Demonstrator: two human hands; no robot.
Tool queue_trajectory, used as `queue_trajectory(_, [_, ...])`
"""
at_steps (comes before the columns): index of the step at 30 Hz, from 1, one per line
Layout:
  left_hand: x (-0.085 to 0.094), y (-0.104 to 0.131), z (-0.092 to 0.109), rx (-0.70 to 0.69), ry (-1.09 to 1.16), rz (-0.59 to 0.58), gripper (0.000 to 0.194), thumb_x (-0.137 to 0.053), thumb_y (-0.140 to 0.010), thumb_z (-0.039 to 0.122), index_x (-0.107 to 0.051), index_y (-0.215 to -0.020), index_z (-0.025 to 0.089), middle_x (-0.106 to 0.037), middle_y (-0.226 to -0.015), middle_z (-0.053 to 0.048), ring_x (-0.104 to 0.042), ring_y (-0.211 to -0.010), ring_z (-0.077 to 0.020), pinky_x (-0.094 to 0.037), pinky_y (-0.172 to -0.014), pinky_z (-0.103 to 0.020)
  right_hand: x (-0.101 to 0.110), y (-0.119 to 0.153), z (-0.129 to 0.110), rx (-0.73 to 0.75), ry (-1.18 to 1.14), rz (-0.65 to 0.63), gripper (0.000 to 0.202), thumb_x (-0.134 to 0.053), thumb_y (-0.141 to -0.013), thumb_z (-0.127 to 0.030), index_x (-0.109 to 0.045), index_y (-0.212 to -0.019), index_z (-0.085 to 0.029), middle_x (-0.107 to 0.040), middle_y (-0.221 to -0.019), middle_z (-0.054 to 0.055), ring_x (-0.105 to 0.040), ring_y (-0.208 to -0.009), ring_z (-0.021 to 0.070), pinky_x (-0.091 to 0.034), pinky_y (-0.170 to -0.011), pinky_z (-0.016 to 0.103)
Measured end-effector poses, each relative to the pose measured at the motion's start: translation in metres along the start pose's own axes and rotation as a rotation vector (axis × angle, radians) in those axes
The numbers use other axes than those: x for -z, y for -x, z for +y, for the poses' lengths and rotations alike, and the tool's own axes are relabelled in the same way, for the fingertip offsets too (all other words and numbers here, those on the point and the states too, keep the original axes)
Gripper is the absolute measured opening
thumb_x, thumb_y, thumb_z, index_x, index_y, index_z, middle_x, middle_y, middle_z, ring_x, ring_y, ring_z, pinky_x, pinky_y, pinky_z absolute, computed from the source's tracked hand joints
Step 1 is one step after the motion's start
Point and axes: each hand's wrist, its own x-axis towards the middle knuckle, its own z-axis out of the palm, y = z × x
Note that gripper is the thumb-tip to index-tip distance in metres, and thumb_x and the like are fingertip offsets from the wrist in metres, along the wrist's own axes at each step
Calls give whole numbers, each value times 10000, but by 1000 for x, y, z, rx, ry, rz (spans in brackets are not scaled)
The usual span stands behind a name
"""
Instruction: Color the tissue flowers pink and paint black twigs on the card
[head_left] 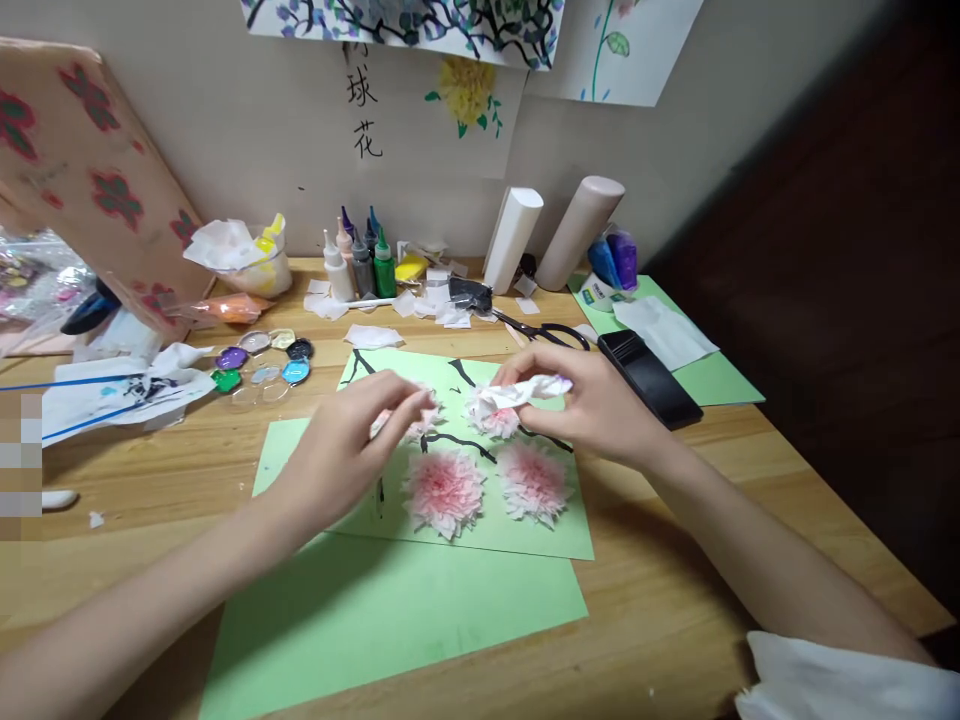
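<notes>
My right hand [581, 400] is closed around a crumpled white tissue [529, 392] with a faint purple spot at its end. It hovers over the upper right pink-and-white paper flower [501, 424]. My left hand [360, 435] is bent with thumb and fingers drawn together, over the upper left paper flower [421, 422], partly covering it; anything between the fingertips is hidden. Two more paper flowers, one at lower left [445, 490] and one at lower right [534, 482], lie on a green sheet [517, 545] marked with black painted branches [459, 440].
A second green sheet [405, 610] lies underneath. Behind are scissors [551, 328], paint bottles [364, 265], paper scraps [442, 300] and two upright containers [514, 240]. A black phone-like object [649, 378] lies right; paint pots [262, 362] and a stained tissue [127, 385] lie left.
</notes>
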Motion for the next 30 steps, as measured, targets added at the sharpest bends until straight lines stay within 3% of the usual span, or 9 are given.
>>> queue_trajectory(3, [1,29,-27,-48,-113,33,281,-367,-930,250,-575,-758,172,-599,-721,-4,-549,-690,-126,-391,-664,-243,-6,12,8,44,82,-42,205,-572,-661,-53,-597,-818,-182,-649,-839,11,-588,-770,149,-438,-688,250])
queue_trajectory(8, [-7,51,-55,36,-137,-104,326,-327,-933,264,-545,-708,174,-575,-670,-9,-533,-639,-133,-389,-629,-247,-25,11,13,194,147,-77,171,-550,-707,-55,-585,-821,-178,-652,-822,43,-586,-790,170,-450,-704,275])
queue_trajectory(12, [-9,49,-57,143,-90,-150,352,-319,-938,295,-528,-678,181,-568,-656,6,-525,-614,-119,-390,-617,-233,-29,0,10,186,176,-67,177,-556,-701,-62,-591,-835,-172,-656,-838,49,-586,-797,177,-446,-714,286])
queue_trajectory(17, [-8,49,-57,147,-64,-177,361,-315,-934,316,-524,-671,185,-560,-645,9,-508,-597,-119,-380,-598,-228,-1,6,13,-4,169,114,155,-573,-680,-128,-595,-816,-199,-652,-822,14,-596,-752,174,-436,-683,275])
queue_trajectory(21, [-9,49,-53,208,-38,-134,350,-339,-921,317,-533,-662,184,-560,-647,10,-497,-604,-119,-365,-599,-220,20,27,38,-120,222,278,148,-576,-682,-151,-599,-814,-215,-650,-842,15,-598,-781,190,-437,-698,293])
queue_trajectory(24, [-9,47,-51,256,-19,-127,316,-381,-902,326,-539,-665,191,-559,-650,19,-493,-615,-120,-359,-609,-213,24,41,61,-171,262,351,124,-593,-692,-171,-611,-810,-207,-646,-832,19,-595,-760,182,-439,-684,289])
queue_trajectory(26, [-9,47,-50,278,-10,-131,296,-400,-893,336,-536,-669,199,-563,-656,24,-503,-630,-123,-366,-619,-210,22,47,72,-171,270,355,120,-588,-694,-157,-624,-800,-201,-646,-817,20,-592,-746,175,-441,-685,288])
queue_trajectory(30, [-9,45,-50,288,-49,-135,278,-415,-881,352,-537,-671,215,-579,-647,28,-518,-619,-134,-386,-604,-214,15,47,85,-67,316,201,170,-552,-690,-87,-634,-793,-194,-656,-796,26,-561,-780,179,-433,-701,290])
